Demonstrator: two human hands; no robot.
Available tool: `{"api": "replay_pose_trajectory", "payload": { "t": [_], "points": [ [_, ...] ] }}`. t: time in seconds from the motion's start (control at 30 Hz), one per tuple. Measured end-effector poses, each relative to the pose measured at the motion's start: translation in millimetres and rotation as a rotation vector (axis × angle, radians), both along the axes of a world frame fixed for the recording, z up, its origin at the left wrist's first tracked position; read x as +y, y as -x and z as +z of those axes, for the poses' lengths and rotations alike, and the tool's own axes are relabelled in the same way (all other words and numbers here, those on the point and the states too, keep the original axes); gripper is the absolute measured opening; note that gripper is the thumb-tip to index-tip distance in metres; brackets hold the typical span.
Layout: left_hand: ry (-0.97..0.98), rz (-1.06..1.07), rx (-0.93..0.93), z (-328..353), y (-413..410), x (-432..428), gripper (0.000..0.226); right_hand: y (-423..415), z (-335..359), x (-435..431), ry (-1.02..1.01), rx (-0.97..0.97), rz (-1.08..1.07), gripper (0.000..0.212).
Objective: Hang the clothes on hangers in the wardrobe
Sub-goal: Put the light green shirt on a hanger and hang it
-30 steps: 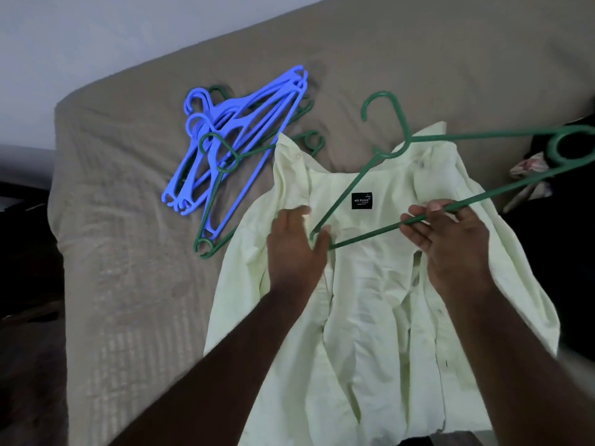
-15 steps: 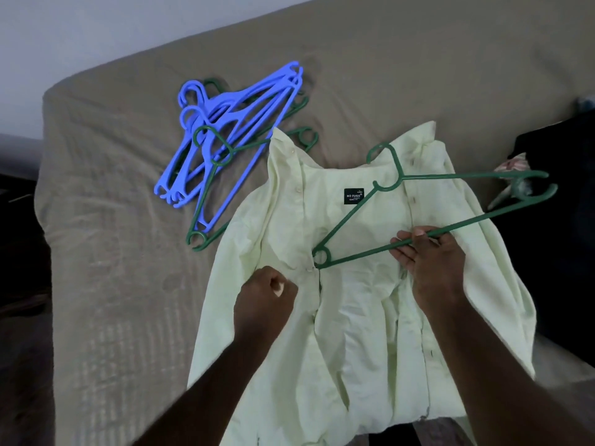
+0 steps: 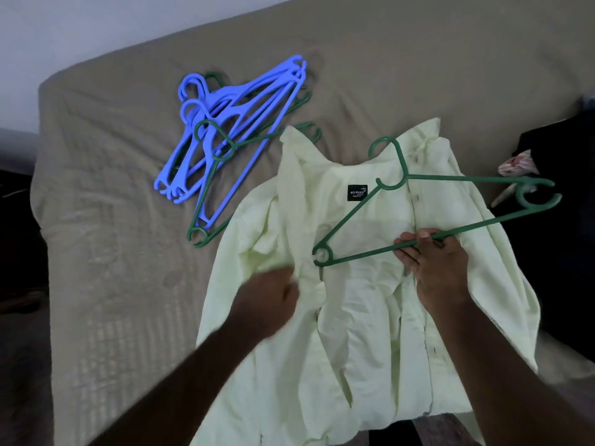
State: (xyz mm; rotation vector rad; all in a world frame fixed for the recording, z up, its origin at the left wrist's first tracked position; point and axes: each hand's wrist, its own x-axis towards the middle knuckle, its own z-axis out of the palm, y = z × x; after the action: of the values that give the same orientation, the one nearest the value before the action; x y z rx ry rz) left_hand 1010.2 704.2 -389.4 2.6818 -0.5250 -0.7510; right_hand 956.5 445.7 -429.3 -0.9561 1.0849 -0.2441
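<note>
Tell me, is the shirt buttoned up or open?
Open: the shirt lies with its front edges apart at the top, baring the inside label.

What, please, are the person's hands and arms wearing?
Nothing visible: the left forearm and right forearm are bare to the frame's edge, no sleeves or watch. The left hand and right hand show no gloves or rings, though the left is blurred.

Both forearms reach forward, left hand (image 3: 273,297) blurred, right hand (image 3: 431,262) pinching, thumb on top.
</note>
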Motion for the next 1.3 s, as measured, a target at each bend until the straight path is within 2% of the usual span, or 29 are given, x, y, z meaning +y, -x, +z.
{"api": "replay_pose_trajectory", "payload": {
  "t": [0.07,0.1,0.17,0.2,0.3,0.4,0.5,0.53,0.6,0.63,0.67,0.73,0.83,0.9,0.97,1.03,1.07,1.13,1.17,1.27,1.3],
  "points": [
    [-0.215,-0.058,0.148,0.4,39.0,32.9,0.048,0.0,0.7,0.0,0.0,0.001,-0.002,0.011],
    [-0.286,-0.015,0.201,-1.1,53.3,46.2,0.043,-0.3,1.5,0.1,0.002,-0.001,-0.003,0.011],
    [-0.318,0.111,0.218,-2.8,67.5,58.5,0.025,-2.4,4.0,1.2,0.008,-0.006,-0.004,0.011],
    [-0.311,0.171,0.205,-1.7,69.7,56.7,0.024,-3.5,5.8,2.2,0.013,-0.011,-0.004,0.011],
    [-0.166,0.223,-0.013,-1.0,64.1,36.3,0.028,-7.8,11.0,6.1,0.034,-0.035,-0.007,0.011],
    [0.008,0.174,-0.27,-10.1,38.4,-0.7,0.059,-13.2,16.1,8.8,0.066,-0.063,-0.013,0.011],
    [-0.069,0.118,-0.253,-14.3,2.4,-42.6,0.066,-18.6,21.4,9.5,0.097,-0.086,-0.018,0.011],
    [-0.141,0.081,-0.232,-17.6,-7.1,-53.2,0.061,-20.8,23.2,9.3,0.105,-0.095,-0.021,0.011],
    [-0.256,0.009,-0.196,-25.7,-24.2,-64.1,0.036,-25.9,25.5,9.5,0.108,-0.116,-0.025,0.01],
    [-0.246,0.029,-0.178,-28.4,-32.1,-65.2,0.024,-28.3,26.0,10.1,0.102,-0.126,-0.027,0.01],
    [-0.172,0.087,-0.167,-29.5,-38.9,-63.5,0.017,-30.2,25.4,10.3,0.094,-0.135,-0.027,0.01],
    [0.139,0.271,-0.111,-22.4,-47.6,-55.8,0.01,-34.1,23.0,12.1,0.07,-0.138,-0.025,0.01],
    [0.67,0.649,0.154,3.5,-49.3,-39.5,0.013,-43.1,17.6,26.0,-0.028,-0.134,-0.047,0.012],
    [0.838,0.768,0.267,20.1,-43.5,-32.7,0.02,-50.2,12.2,45.3,-0.117,-0.145,-0.092,0.014],
    [0.89,0.749,0.306,28.6,-36.1,-35.6,0.016,-59.6,5.3,68.5,-0.206,-0.14,-0.134,0.015],
    [0.79,0.662,0.296,24.7,-32.0,-44.7,0.02,-66.5,-2.3,88.8,-0.278,-0.11,-0.146,0.013],
    [0.673,0.592,0.288,18.6,-31.5,-49.7,0.021,-67.5,-7.5,96.1,-0.297,-0.08,-0.119,0.01],
    [0.394,0.442,0.271,-4.4,-31.9,-54.9,0.015,-62.0,-18.6,99.8,-0.275,0.05,0.027,0.005],
    [0.306,0.394,0.247,-15.1,-31.7,-55.8,0.009,-57.2,-23.8,97.2,-0.247,0.136,0.138,0.014],
    [0.266,0.302,0.036,-33.6,-27.7,-60.2,0.029,-43.4,-25.5,72.4,-0.157,0.302,0.45,0.025],
    [0.287,0.268,-0.059,-36.8,-27.6,-62.0,0.033,-40.1,-21.6,60.2,-0.05,0.328,0.536,0.025]
  ]
}}
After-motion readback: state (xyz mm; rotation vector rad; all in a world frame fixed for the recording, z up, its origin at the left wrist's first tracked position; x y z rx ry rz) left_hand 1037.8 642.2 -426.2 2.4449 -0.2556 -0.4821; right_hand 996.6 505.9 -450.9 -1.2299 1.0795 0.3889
